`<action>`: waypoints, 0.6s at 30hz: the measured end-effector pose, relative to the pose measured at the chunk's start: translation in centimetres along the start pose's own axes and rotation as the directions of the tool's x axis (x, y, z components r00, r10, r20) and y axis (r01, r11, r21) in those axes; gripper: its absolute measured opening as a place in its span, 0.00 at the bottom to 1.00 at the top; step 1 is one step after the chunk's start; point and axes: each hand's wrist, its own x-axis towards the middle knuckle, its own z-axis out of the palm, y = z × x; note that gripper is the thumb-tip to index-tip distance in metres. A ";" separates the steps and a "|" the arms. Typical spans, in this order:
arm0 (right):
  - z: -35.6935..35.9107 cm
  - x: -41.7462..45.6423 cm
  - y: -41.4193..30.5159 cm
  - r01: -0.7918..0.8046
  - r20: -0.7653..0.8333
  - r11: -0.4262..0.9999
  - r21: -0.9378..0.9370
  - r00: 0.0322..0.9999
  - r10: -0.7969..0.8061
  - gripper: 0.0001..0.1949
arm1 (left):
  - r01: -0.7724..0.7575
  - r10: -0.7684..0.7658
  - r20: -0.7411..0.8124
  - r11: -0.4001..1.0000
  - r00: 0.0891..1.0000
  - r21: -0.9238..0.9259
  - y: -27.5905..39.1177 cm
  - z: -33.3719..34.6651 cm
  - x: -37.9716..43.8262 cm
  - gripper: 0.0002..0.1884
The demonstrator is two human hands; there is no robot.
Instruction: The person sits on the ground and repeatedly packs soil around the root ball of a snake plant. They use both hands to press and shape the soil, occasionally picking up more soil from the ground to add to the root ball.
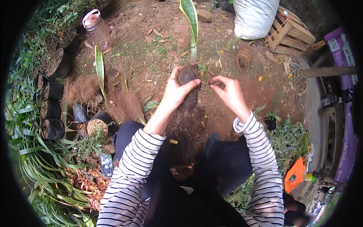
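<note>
My left hand [177, 89] is closed around a dark, fibrous root ball [188, 75], its thumb across the front. From the top of the ball rises a snake plant leaf [192, 25] with yellow edges. Just right of the ball, my right hand [227, 89] has its fingertips pinched together on a small dark bit of soil or fibre [212, 82]. Loose dark soil and roots [184, 122] lie on the ground below the ball. A small yellow roll [173, 141] rests between my knees.
Brown fibre [123, 103] and another snake plant leaf [99, 62] lie to the left, near black plant bags [55, 129]. A pink bottle [99, 32] stands at upper left. At upper right are a white sack [253, 18], a wooden crate [292, 38] and a wire coil [243, 58].
</note>
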 end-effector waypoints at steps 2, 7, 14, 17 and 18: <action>-0.4 -1.6 -1.3 -0.005 -0.066 0.981 0.194 0.998 0.018 0.09 | 0.026 -0.024 0.038 0.998 0.999 -0.049 0.4 0.6 -1.0 0.24; 1.2 -2.7 -2.6 0.138 -0.274 0.748 0.649 0.960 0.060 0.09 | -0.050 0.046 0.085 0.998 0.995 0.044 -1.0 1.2 -2.4 0.22; 2.6 -4.4 -2.4 0.234 -0.384 0.936 0.262 0.915 -0.121 0.18 | -0.072 0.061 0.092 0.989 0.994 0.130 -4.2 1.3 -3.2 0.19; 3.3 -4.6 -1.1 0.198 -0.416 0.922 0.332 0.908 -0.045 0.25 | -0.119 0.101 0.109 0.979 0.989 0.167 -3.7 2.5 -3.5 0.18; 3.6 -4.7 -0.8 0.179 -0.395 0.902 0.392 0.919 -0.011 0.27 | -0.119 0.102 0.107 0.978 0.989 0.172 -3.9 2.6 -3.5 0.18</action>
